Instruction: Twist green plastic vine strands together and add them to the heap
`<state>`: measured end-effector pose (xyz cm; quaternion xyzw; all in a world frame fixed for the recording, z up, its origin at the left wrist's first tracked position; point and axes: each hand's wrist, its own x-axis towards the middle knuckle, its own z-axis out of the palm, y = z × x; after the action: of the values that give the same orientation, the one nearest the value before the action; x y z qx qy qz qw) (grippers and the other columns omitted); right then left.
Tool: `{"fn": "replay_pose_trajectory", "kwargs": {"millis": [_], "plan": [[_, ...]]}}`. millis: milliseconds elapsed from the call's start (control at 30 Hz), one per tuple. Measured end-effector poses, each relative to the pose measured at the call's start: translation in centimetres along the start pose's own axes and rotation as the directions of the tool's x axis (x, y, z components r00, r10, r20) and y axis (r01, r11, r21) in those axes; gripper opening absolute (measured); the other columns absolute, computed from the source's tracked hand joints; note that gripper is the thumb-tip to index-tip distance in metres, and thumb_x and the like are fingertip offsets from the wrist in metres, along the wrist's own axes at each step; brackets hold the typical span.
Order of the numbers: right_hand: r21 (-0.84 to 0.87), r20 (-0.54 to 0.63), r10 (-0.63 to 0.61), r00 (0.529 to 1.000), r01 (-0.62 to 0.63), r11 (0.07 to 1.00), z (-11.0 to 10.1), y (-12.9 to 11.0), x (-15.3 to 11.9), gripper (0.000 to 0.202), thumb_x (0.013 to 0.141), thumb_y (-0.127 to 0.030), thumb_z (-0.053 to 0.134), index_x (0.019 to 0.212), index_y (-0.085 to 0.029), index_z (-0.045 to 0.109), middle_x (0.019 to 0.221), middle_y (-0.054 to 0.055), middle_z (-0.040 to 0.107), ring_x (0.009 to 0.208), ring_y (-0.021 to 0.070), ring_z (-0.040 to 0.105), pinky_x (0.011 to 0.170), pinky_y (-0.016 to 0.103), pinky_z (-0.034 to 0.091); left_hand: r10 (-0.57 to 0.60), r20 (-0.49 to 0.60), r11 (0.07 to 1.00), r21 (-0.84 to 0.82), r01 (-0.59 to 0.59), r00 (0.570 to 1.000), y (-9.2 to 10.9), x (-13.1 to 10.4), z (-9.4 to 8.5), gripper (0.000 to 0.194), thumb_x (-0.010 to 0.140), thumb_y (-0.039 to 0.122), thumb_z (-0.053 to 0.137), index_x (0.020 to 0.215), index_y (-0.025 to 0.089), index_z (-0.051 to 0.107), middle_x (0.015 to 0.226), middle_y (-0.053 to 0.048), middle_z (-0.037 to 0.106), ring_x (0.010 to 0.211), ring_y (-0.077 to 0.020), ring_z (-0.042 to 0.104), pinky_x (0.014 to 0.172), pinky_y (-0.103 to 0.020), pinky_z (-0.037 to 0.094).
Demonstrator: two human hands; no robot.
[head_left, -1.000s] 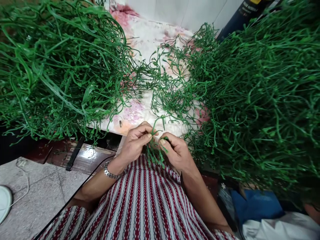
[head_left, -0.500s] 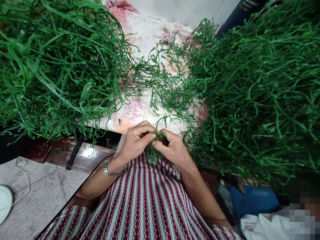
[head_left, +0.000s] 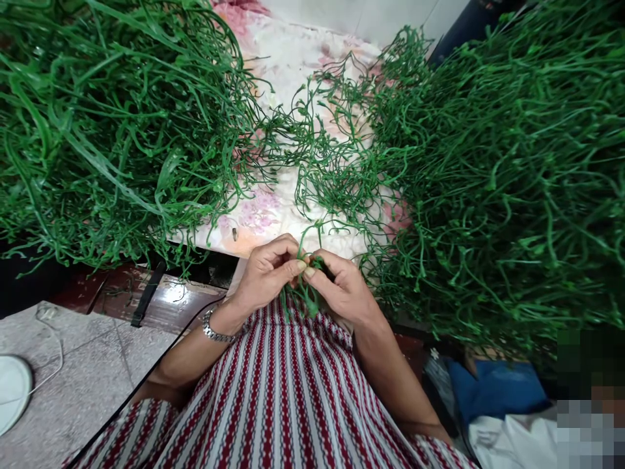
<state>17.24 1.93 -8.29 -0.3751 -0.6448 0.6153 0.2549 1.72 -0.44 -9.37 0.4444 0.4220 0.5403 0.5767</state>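
Close together in front of my lap, my left hand [head_left: 271, 270] and my right hand [head_left: 340, 286] pinch thin green branching stems [head_left: 309, 303], which look like plastic. Both thumbs point inward and almost meet around them. One stem arches up above the fingertips, and other ends dangle below over the striped apron. Which strand lies in which hand is partly hidden by the fingers. A metal-banded watch [head_left: 215, 327] is on my left wrist.
Big tangled heaps of green stems stand on the left [head_left: 122, 130] and on the right [head_left: 498, 195]. Looser stems [head_left: 336, 176] bridge them across a floral cloth [head_left: 288, 58]. Near its front edge lies a small dark bit [head_left: 235, 234]. A white round object [head_left: 12, 394] sits lower left.
My right thumb has shifted slightly up and toward the left one. The stems between my hands have moved, with their lower ends hanging more spread out.
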Motion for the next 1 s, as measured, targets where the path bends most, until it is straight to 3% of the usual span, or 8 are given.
{"fn": "replay_pose_trajectory", "kwargs": {"millis": [133, 267, 400, 567, 800, 1000], "plan": [[0.381, 0.01, 0.014, 1.0, -0.017, 0.924, 0.8, 0.9, 0.1, 0.034, 0.082, -0.05, 0.051, 0.072, -0.017, 0.047, 0.058, -0.006, 0.034, 0.05, 0.0068, 0.029, 0.047, 0.02, 0.025, 0.169, -0.096, 0.974, 0.166, -0.152, 0.981, -0.2, 0.0, 0.7, 0.013, 0.071, 0.026, 0.068, 0.067, 0.016, 0.061, 0.07, -0.001, 0.049, 0.068, -0.0121, 0.046, 0.061, -0.023, 0.037], [0.422, -0.033, 0.079, 0.996, -0.057, 0.905, 1.5, 1.2, 0.1, 0.035, 0.071, -0.047, 0.066, 0.074, -0.017, 0.047, 0.062, -0.006, 0.034, 0.055, 0.0066, 0.03, 0.05, 0.019, 0.025, 0.222, -0.119, 0.966, 0.163, -0.202, 0.968, -0.3, 0.0, 1.0, 0.011, 0.071, 0.023, 0.068, 0.065, 0.017, 0.06, 0.07, -0.001, 0.051, 0.071, -0.013, 0.048, 0.064, -0.024, 0.038], [0.269, -0.008, 0.088, 0.996, -0.083, 0.959, 1.4, 0.6, -0.1, 0.028, 0.076, -0.042, 0.062, 0.078, -0.017, 0.049, 0.069, -0.004, 0.041, 0.063, 0.0084, 0.037, 0.057, 0.02, 0.032, 0.082, -0.118, 0.994, -0.066, -0.09, 0.99, 0.0, 0.0, 0.8, 0.012, 0.07, 0.022, 0.068, 0.062, 0.016, 0.061, 0.07, -0.001, 0.051, 0.069, -0.0113, 0.047, 0.061, -0.022, 0.037], [0.032, 0.053, -0.058, 0.997, 0.056, 0.998, 0.7, -0.4, -0.3, 0.024, 0.086, -0.037, 0.05, 0.085, -0.015, 0.057, 0.071, 0.0, 0.051, 0.064, 0.0096, 0.042, 0.061, 0.022, 0.036, -0.097, -0.039, 0.937, -0.341, 0.078, 0.994, 0.8, -0.1, 0.4, 0.014, 0.068, 0.025, 0.069, 0.063, 0.015, 0.062, 0.072, -0.002, 0.056, 0.051, -0.0055, 0.043, 0.045, -0.018, 0.03], [0.09, 0.116, -0.111, 0.987, 0.1, 0.991, 0.1, -0.4, 0.1, 0.024, 0.081, -0.037, 0.057, 0.075, -0.014, 0.06, 0.066, -0.001, 0.054, 0.058, 0.0086, 0.042, 0.056, 0.02, 0.034, -0.237, 0.147, 0.796, -0.537, 0.279, 0.96, 1.2, 0.0, 0.4, 0.019, 0.068, 0.027, 0.066, 0.06, 0.013, 0.056, 0.057, 0.0, 0.056, 0.042, -0.0046, 0.039, 0.044, -0.018, 0.031], [0.143, 0.208, -0.124, 0.97, 0.096, 0.985, -0.4, 0.3, 0.3, 0.026, 0.081, -0.035, 0.058, 0.089, -0.012, 0.068, 0.066, 0.0, 0.057, 0.056, 0.0082, 0.043, 0.056, 0.021, 0.034, -0.285, 0.139, 0.79, -0.527, 0.314, 0.949, 1.8, 0.1, 0.8, 0.024, 0.066, 0.027, 0.066, 0.054, 0.013, 0.051, 0.048, 0.0, 0.048, 0.042, -0.0054, 0.034, 0.044, -0.02, 0.025]]}}
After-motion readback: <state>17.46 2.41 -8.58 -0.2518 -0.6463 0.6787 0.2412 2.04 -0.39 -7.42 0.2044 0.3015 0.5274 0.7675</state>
